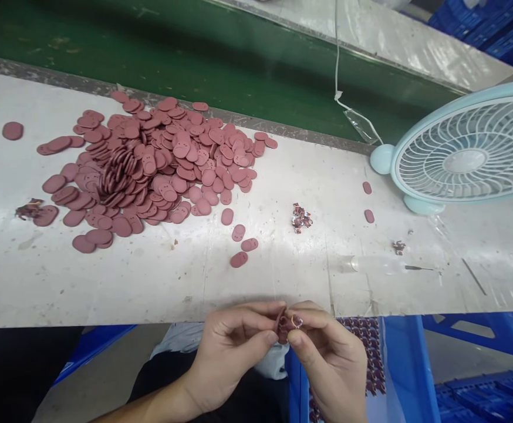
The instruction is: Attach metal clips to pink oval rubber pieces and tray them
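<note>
My left hand (234,346) is closed, pinching a reddish-brown oval disc (280,320) seen nearly edge-on. Against it, my right hand (329,352) grips a small brown piece with a gold-coloured loop (297,321) between thumb and fingertips. The two parts meet at the front edge of the white table (151,294); fingers hide where they touch. Beyond my hands a few loose oval discs (239,259) lie flat, some with small holes. A large heap of the same discs (172,153) spreads over the left half of the table.
A small cluster of brown pieces (301,218) lies mid-table, another (30,209) at far left. To the right are a clear bottle with a needle tip (377,264) and a light-blue fan (463,158). Below my right hand, a blue crate (410,358) holds rows of brown pieces (366,338).
</note>
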The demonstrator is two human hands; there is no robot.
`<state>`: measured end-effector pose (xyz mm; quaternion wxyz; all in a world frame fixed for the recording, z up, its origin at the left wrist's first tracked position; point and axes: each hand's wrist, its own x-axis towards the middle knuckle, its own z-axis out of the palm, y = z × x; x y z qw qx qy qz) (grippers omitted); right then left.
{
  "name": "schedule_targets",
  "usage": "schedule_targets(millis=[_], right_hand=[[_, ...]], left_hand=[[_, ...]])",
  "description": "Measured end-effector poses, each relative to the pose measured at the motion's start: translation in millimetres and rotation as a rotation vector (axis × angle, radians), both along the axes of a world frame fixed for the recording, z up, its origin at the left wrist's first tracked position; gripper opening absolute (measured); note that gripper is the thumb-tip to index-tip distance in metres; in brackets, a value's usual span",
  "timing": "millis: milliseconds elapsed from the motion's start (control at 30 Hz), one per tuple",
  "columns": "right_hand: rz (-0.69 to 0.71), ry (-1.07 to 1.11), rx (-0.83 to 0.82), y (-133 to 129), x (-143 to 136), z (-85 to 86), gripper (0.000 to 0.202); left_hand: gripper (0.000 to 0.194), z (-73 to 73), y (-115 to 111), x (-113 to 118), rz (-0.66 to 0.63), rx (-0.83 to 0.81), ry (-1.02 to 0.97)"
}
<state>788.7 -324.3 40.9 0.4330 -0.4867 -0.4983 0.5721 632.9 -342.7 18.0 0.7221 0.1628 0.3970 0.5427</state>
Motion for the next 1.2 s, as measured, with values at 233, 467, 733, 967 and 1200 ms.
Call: schedule_targets(millis=[233,467,733,967,1200], right_hand=[[-0.039,-0.007,0.014,-6,3,-4.4,0.015],[-0.070,0.001,-0.050,-9,1,-8.2,0.016],[-0.100,0.059,-0.138,-17,2,-14.5,0.018],[-0.170,0.143,-0.204,-31,39,-27.2,0.021],[-0.674,-0.357,-0.153,-91,144,-67.8,0.026]], left_hand=[[0.014,1.5,-2,1,-0.017,0.013,0.013],[0.013,-2.2,-3,4,0.027,0.004,0.012],[0.009,-7.2,-8,4,-0.013,0.018,0.097],[0.030,-11.0,5,-28,-0.097,0.400,0.673],[0.025,-9.7,55,-67,-0.247,0.633,1.612]])
